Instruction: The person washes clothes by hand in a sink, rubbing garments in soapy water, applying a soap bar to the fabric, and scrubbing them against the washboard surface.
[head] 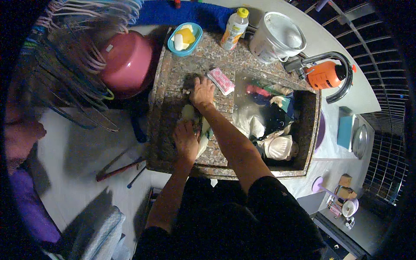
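My left hand [187, 139] lies palm down on dark, wet cloth on the ribbed granite washboard, its fingertips beside a pale patch. Further up the board, my right hand [203, 92] presses down with its fingers spread near the cloth's upper end. A pale strip of fabric [204, 143] runs beside my left hand and under my right forearm. The outline of the dark cloth is hard to make out. A pink-bristled scrubbing brush [221, 81] rests just past my right fingertips. Soaked clothes [278, 146], white, black and coloured, lie in the water of the granite sink [302, 130] at right.
Behind the board stand a blue soap dish [180, 54] with soap bars, a plastic bottle [234, 29], a white bucket [276, 39] and an orange spray bottle [323, 75]. A curved faucet [347, 74] overhangs the sink corner. At left are a pink basin [130, 61] and hangers [74, 65].
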